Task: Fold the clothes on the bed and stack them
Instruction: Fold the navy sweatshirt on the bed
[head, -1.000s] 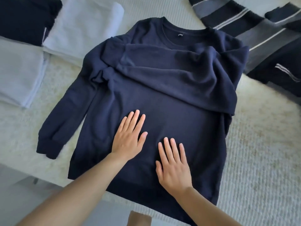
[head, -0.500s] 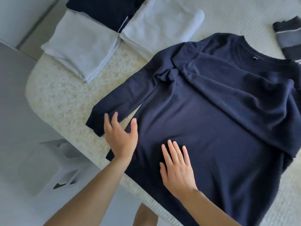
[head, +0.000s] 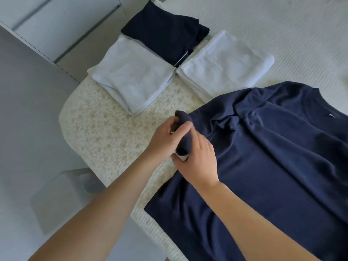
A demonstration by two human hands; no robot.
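A navy sweatshirt (head: 273,166) lies spread front-up on the cream bed (head: 105,132), neck toward the upper right. Its left sleeve (head: 185,137) is gathered up at the garment's left edge. My left hand (head: 167,137) grips the sleeve's upper part near the cuff. My right hand (head: 197,159) holds the lower part of the same bunched sleeve, fingers wrapped round it. The other sleeve lies folded across the chest.
Three folded stacks sit at the bed's far left corner: a light grey one (head: 131,80), a navy one (head: 163,31) and a white one (head: 226,63). The bed's rounded edge runs near my forearms. A pale box (head: 62,196) stands on the floor below.
Both hands left the sweatshirt's flat front and moved left to the outstretched sleeve. They have gathered it up off the bed. The camera swung left.
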